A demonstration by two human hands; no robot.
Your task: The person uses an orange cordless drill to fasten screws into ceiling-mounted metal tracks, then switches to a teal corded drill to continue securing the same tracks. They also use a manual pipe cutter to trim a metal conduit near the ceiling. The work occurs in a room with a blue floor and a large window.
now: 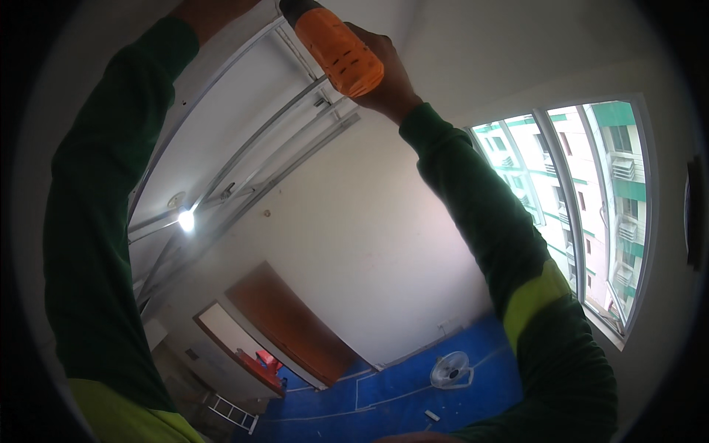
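Both my arms, in dark green sleeves with yellow-green bands, reach up toward the ceiling. My right hand is wrapped round an orange and black cordless drill, held overhead with its black front end at the top edge. The drill's body hides most of my right fingers, and its tip is out of the picture. My left hand is raised beside the drill's front end, by the ceiling panel's edge. The top edge cuts off its fingers, so what they touch is hidden. Metal ceiling channels run just below the drill.
A lit bulb hangs among the channels. To the right is a window with open panes. Below, a white fan stands on the blue-covered floor. A brown door and a ladder are at the lower left.
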